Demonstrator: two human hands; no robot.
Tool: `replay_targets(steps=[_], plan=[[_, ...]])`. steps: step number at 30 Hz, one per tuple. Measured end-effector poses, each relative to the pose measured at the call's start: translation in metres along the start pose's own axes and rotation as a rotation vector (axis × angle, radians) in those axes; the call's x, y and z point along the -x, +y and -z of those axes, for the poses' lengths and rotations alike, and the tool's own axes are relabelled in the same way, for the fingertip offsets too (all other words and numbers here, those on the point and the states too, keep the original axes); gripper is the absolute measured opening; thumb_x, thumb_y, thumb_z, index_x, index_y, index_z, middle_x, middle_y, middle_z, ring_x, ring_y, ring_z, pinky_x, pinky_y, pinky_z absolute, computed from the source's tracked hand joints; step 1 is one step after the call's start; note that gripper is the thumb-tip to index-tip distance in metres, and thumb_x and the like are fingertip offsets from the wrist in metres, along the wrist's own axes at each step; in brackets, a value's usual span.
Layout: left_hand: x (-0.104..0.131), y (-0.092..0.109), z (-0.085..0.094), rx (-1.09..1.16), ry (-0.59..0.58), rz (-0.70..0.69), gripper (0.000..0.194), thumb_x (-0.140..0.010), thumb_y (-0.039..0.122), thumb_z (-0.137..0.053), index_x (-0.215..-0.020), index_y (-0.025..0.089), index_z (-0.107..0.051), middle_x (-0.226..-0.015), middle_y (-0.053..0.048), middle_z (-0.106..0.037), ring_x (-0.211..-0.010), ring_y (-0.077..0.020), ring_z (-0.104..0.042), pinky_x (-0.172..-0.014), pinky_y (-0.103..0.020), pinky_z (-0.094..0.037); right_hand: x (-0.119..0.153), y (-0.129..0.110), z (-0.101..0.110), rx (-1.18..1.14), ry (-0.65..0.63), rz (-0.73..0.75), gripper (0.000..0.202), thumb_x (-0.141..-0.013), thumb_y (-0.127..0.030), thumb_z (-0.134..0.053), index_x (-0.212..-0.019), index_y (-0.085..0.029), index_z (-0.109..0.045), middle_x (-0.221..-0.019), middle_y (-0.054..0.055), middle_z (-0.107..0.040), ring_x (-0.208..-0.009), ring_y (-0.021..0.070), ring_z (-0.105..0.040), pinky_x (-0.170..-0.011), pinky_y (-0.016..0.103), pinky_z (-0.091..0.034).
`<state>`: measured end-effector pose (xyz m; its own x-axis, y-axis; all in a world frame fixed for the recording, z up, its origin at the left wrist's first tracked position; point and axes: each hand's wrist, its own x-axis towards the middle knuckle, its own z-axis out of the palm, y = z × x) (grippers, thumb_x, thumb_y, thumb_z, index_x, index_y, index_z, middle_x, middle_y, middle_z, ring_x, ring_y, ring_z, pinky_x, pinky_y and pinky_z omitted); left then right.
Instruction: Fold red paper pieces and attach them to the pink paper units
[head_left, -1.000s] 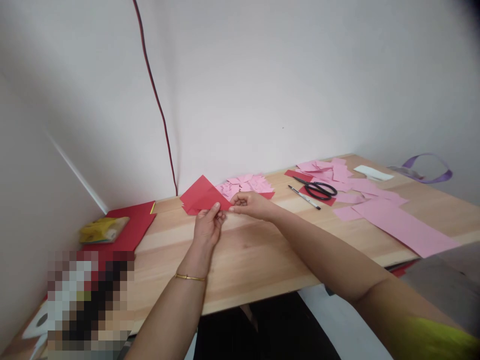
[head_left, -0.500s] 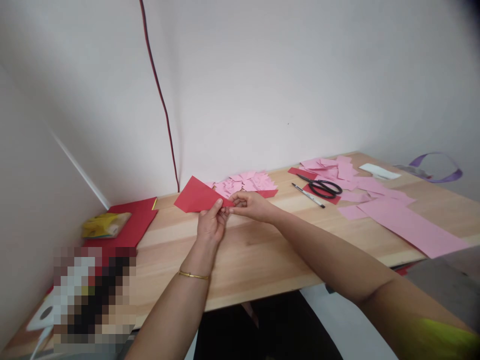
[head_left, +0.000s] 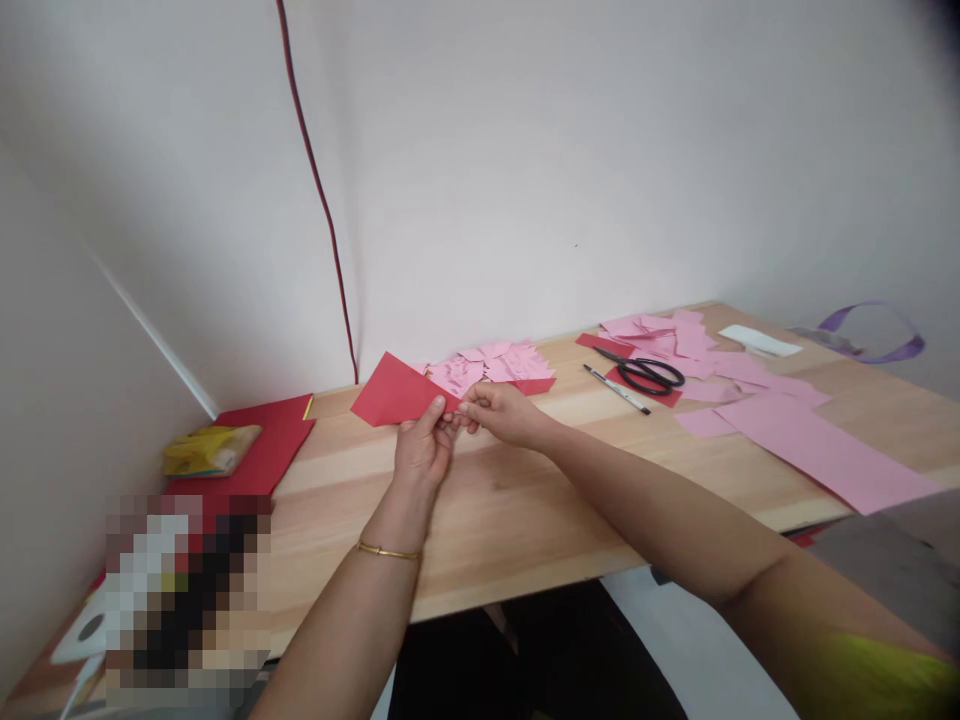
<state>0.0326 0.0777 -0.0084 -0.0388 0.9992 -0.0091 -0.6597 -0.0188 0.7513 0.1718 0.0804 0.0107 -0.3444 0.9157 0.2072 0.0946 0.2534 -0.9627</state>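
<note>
A piece of red paper [head_left: 394, 392] with straight edges is held up over the table, tilted to the left. My left hand [head_left: 424, 445] is closed on its lower edge, thumb pressed flat on top. At the paper's right corner, my right hand [head_left: 501, 412] pinches with thumb and forefinger, touching the left fingertips. The corner itself is mostly hidden by the fingers. Just behind the hands lies a pile of small cut pink papers [head_left: 487, 366], with a strip of red paper [head_left: 534, 386] along its front.
Black-handled scissors [head_left: 649, 375] and a pen [head_left: 616, 390] lie to the right, beside pink paper scraps [head_left: 660, 335] and a long pink sheet [head_left: 825, 455]. At left, a yellow packet [head_left: 210, 450] rests on red sheets [head_left: 289, 430]. The wall stands close behind the wooden table [head_left: 525, 520].
My right fingers have shifted slightly and curl closer around the paper's corner. The left hand and the red paper stay nearly in place.
</note>
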Motion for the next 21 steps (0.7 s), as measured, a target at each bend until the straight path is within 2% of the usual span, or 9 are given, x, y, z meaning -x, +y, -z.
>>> replay_targets(steps=[5,9,13,15,21], plan=[[0.0004,-0.0004,-0.0011,0.000,0.049,-0.010,0.024,-0.059,0.020,-0.078,-0.066,0.012,-0.057,-0.054,0.001,-0.057,-0.052,-0.0086,-0.055,-0.058,-0.025,-0.049,0.0011,-0.0002,-0.0025,0.075,0.016,0.067,0.017,-0.082,-0.028,-0.052,-0.069,-0.018,-0.053,-0.065,0.000,-0.061,-0.061,0.0107,-0.057,-0.059,0.023,-0.047],[0.0019,0.0007,-0.0041,-0.010,0.074,-0.078,0.027,-0.056,0.019,-0.080,-0.065,0.012,-0.056,-0.053,0.003,-0.054,-0.048,-0.0070,-0.050,-0.053,-0.024,-0.044,0.0017,0.0000,-0.0011,0.094,0.005,0.122,0.020,-0.083,-0.031,-0.050,-0.067,-0.019,-0.053,-0.067,0.000,-0.062,-0.064,0.0115,-0.058,-0.060,0.024,-0.046],[0.0013,0.0028,-0.0045,-0.017,0.106,-0.110,0.028,-0.055,0.019,-0.081,-0.067,0.012,-0.056,-0.052,0.004,-0.053,-0.048,-0.0066,-0.050,-0.051,-0.023,-0.043,0.0022,-0.0013,0.0014,0.045,-0.015,0.086,0.011,-0.078,-0.029,-0.058,-0.079,-0.019,-0.057,-0.076,0.002,-0.066,-0.071,0.0129,-0.061,-0.067,0.026,-0.048],[0.0005,0.0034,-0.0039,-0.013,0.120,-0.107,0.029,-0.055,0.019,-0.081,-0.068,0.012,-0.056,-0.052,0.004,-0.053,-0.047,-0.0063,-0.049,-0.051,-0.022,-0.043,0.0020,-0.0009,0.0017,0.004,-0.004,0.066,0.015,-0.075,-0.028,-0.062,-0.086,-0.019,-0.057,-0.079,0.002,-0.067,-0.075,0.0136,-0.062,-0.071,0.027,-0.048],[0.0003,0.0024,-0.0030,0.002,0.113,-0.067,0.028,-0.058,0.021,-0.080,-0.065,0.012,-0.054,-0.051,0.003,-0.053,-0.049,-0.0082,-0.053,-0.054,-0.024,-0.046,0.0014,0.0011,0.0006,-0.005,0.000,0.097,0.014,-0.079,-0.032,-0.058,-0.081,-0.018,-0.059,-0.077,0.003,-0.069,-0.075,0.0138,-0.064,-0.073,0.028,-0.050]])
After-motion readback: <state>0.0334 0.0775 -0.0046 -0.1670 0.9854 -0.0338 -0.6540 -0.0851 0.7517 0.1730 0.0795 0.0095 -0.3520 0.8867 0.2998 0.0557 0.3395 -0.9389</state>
